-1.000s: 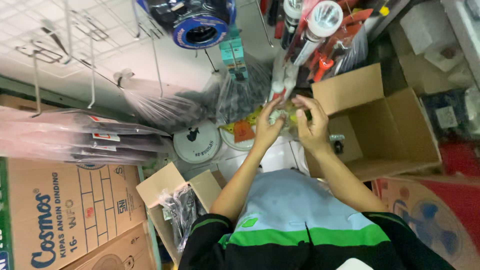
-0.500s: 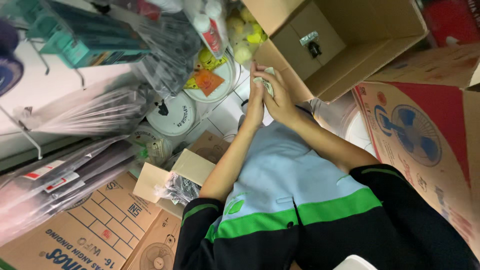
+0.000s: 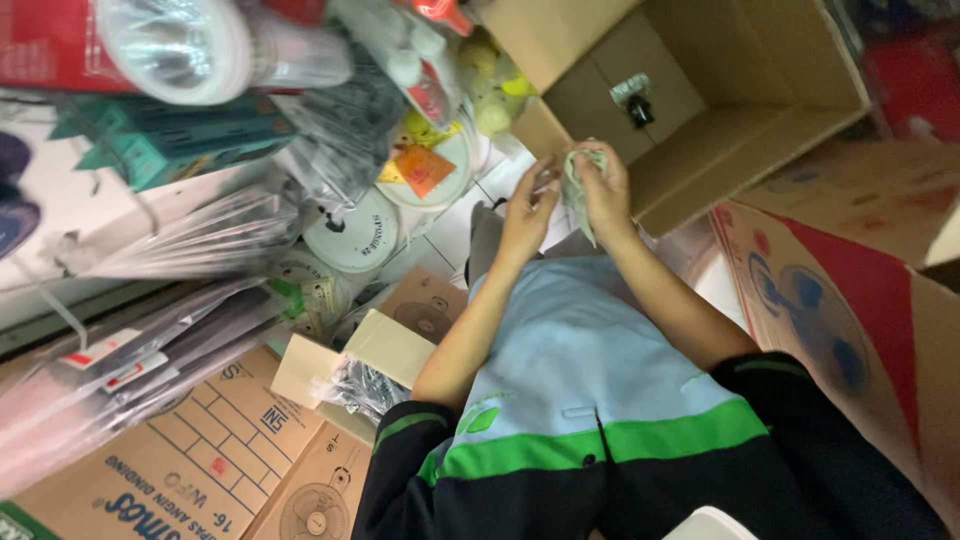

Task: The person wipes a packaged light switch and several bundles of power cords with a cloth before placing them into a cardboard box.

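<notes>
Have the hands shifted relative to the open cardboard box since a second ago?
Cannot tell for sure: the head camera swung. Both hands, left hand and right hand, hold the pale crumpled piece beside the open cardboard box, as before.

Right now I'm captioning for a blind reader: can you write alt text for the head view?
Two bare hands, left hand and right hand, hold a small crumpled clear plastic bag in front of an open cardboard box. Boxed fans, plastic-wrapped parts and round white fan pieces crowd the floor around.

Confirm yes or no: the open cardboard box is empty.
No. A small dark and silver part lies inside the open cardboard box, beyond both hands.
</notes>
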